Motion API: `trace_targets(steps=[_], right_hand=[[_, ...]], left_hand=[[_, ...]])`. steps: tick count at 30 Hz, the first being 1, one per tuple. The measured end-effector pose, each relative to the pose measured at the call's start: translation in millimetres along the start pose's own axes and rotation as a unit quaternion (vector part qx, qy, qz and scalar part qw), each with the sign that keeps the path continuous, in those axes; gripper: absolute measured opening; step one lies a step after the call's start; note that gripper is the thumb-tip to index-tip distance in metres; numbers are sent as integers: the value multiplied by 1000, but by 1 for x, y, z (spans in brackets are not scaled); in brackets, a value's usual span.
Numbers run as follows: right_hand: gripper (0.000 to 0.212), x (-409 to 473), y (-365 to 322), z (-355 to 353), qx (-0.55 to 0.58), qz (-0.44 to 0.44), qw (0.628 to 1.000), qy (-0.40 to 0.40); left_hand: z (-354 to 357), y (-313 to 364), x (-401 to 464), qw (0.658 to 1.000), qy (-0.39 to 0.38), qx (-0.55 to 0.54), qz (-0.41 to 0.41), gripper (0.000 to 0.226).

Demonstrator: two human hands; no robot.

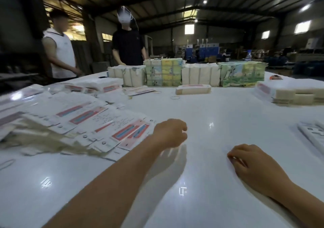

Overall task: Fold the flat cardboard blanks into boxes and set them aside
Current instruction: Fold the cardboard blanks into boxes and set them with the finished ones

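From the head camera, a glossy white table (201,108) stretches ahead, and along its far edge stand bundled stacks of printed card (185,74), some plain cream, some with green and yellow pictures. Two people stand behind them, one in a white sleeveless top (60,52), one in a black shirt (128,47). A small banded bundle (193,89) lies in front of the stacks with two loose rubber bands (175,97) near it, and more low stacks (291,92) sit at the right. The flat cardboard blanks (98,124), white with red-and-blue panels, are fanned in a loose heap at the left. The left hand (171,133) hangs over the table just beside the heap's near edge, fingers curled, holding nothing. The right hand (252,161) rests on bare table well apart from the blanks, fingers loosely bent and empty.
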State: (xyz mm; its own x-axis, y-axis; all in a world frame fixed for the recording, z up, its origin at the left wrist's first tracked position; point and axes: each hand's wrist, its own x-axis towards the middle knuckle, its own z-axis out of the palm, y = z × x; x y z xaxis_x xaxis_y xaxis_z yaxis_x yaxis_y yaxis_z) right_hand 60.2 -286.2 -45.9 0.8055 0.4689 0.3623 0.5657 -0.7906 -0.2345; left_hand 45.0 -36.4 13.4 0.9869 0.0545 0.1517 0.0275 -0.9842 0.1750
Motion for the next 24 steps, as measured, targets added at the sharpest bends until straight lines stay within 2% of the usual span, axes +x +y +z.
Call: trace_targets(steps=[3,6,8,12,13,16,18,21,24], right_hand=[[20,-1,-2,1,15,6,1000,6],[15,-1,-4,2,28,18,999,15],[15,0,-5,4,36,21,999,20],[17,2,-2,7,39,14,999,28],[18,1,-2,8,40,9,999,29],[17,1,0,7,38,4,999,35],[16,1,1,7,38,3,999,33],[16,-1,1,5,43,2,999,32],[14,-3,-3,2,45,-1,999,31]], left_hand=[[-34,-74,-3,985,-16,97,-142,27],[-46,-125,-14,964,-106,114,-218,28],[-44,-137,-14,959,-137,118,-220,28],[-32,-135,-3,944,-122,266,-156,24],[-32,-135,-1,944,-133,258,-160,25],[-44,-137,3,949,-204,131,-202,39],[-48,-136,4,948,-216,121,-202,43],[-35,-123,3,940,-191,220,-176,39],[-16,-116,-1,930,-109,317,-153,27]])
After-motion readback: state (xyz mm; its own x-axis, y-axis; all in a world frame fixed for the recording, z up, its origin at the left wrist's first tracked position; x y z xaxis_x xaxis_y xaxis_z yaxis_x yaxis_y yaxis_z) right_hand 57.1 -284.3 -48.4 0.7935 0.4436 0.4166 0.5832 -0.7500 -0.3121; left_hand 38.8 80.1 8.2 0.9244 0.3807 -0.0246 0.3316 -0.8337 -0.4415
